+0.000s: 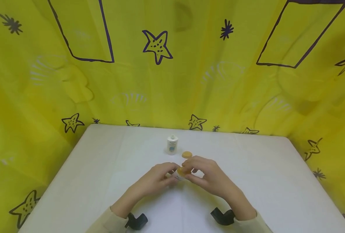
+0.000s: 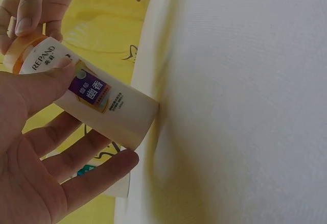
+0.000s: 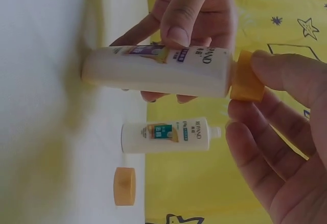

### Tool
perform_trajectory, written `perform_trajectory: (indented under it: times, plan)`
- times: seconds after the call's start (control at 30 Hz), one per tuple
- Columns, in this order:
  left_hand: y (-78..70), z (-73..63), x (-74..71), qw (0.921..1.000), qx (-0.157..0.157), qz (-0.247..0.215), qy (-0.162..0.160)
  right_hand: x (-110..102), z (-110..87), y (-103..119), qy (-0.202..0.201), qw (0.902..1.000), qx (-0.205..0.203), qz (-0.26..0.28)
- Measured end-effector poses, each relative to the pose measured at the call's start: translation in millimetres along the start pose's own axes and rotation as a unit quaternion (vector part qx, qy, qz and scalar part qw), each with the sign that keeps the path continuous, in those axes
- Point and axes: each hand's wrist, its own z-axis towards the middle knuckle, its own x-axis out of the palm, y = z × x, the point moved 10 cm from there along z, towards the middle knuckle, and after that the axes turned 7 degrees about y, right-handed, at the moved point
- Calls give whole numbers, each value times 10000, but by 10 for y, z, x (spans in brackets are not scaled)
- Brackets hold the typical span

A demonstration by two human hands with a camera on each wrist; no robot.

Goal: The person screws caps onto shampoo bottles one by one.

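Note:
My left hand (image 1: 160,176) grips a white bottle (image 2: 112,106) with a purple label, thumb across its front and fingers behind. Its base is close to the white tabletop. On the bottle's neck sits an orange cap (image 3: 247,76), which my right hand (image 1: 204,173) pinches between thumb and fingers. Behind the hands a second white bottle (image 3: 166,136), with a green label, stands upright and uncapped, its narrow spout showing. Another orange cap (image 3: 124,186) lies on the table beside that bottle, just beyond my right fingers in the head view.
The white-covered table (image 1: 126,145) reaches back to a yellow curtain (image 1: 166,90) with dark starfish drawings, which also hangs along both sides. Black wrist mounts (image 1: 223,216) sit below the forearms, close to the light sleeves (image 1: 111,221).

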Motion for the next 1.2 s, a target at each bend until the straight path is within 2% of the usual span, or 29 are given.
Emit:
perform_trajectory:
  times: [0.3, 0.57, 0.77, 0.9, 1.2]
  plan:
    - [8, 4, 5, 9999, 26, -152, -65, -10, -28, -31, 262, 9994, 94, -185]
    - [-7, 51, 3, 9999, 32, -145, 17, -59, -48, -57, 99, 9989, 10, -457]
    - [15, 15, -23, 10000, -44, 2, -43, -43, -27, -60, -111, 9984, 188, -524]
    - [27, -7, -22, 10000, -17, -29, -59, -19, -10, -20, -188, 9980, 114, -591]
    - [50, 17, 10, 10000, -37, 13, -55, -3, -14, -25, -95, 9986, 25, -528]
